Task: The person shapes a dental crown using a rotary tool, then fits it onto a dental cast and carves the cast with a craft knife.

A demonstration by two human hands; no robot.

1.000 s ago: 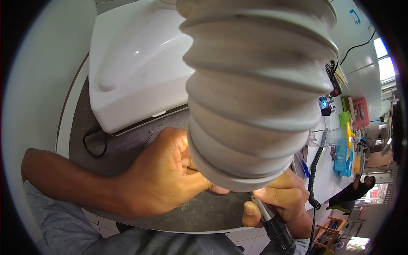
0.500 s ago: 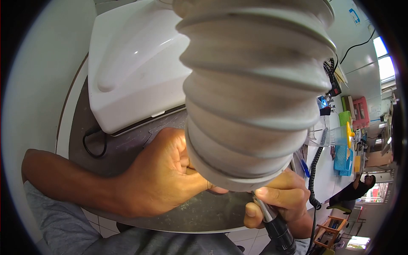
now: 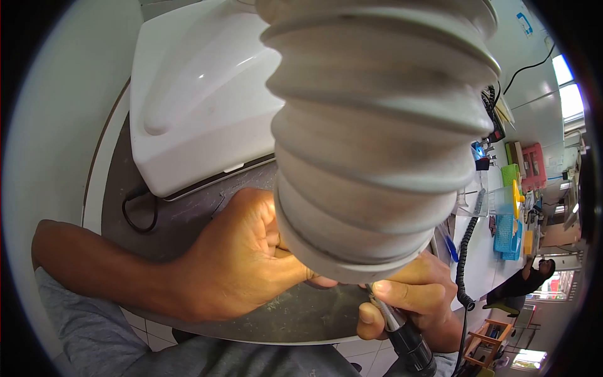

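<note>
My right hand (image 3: 422,290) grips a rotary handpiece (image 3: 404,333) with a metal front and a black rear body, pointed up and to the left. Its tip disappears behind the rim of a wide ribbed white suction hose (image 3: 370,144), which hangs in front of both hands. My left hand (image 3: 242,270) is closed just below and left of the hose mouth, its fingers curled inward. Whatever its fingertips pinch is hidden by the hose. Both hands are over the dark, dusty worktop (image 3: 308,314).
A large white machine housing (image 3: 201,94) stands at the back left, a black cable (image 3: 139,229) beside it. At right are a coiled black cord (image 3: 465,264), a blue basket (image 3: 506,235) and a pink container (image 3: 534,166). Another person (image 3: 521,286) sits far right.
The handpiece and my right fingers have shifted slightly left. My left hand stays nearly still.
</note>
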